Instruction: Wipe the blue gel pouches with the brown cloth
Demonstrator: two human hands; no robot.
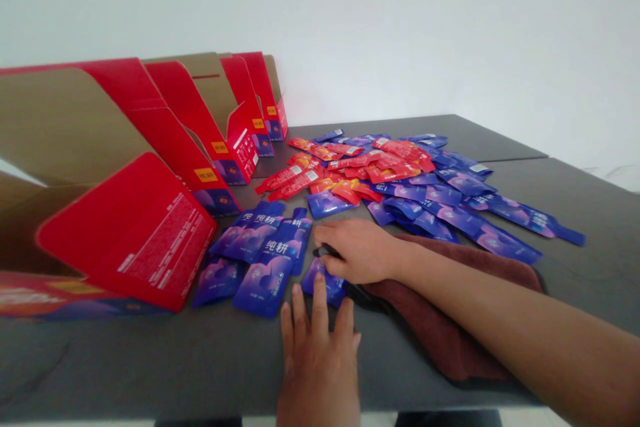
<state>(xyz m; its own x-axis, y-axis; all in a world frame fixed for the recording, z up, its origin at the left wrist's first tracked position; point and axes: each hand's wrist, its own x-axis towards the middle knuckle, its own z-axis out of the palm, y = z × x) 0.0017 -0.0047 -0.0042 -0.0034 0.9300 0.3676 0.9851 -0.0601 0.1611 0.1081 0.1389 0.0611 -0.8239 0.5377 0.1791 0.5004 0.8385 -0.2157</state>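
Red cartons [215, 160] stand open at far left; the left hand [317, 363] lies flat, fingers spread, just below a blue sachet [324, 283], and the right hand [356, 251] closes firmly around a black pen [323, 251], above a brown towel [450, 327].

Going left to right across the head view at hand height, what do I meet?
Open red carton → blue sachets → right hand → dark brown towel → grey tabletop
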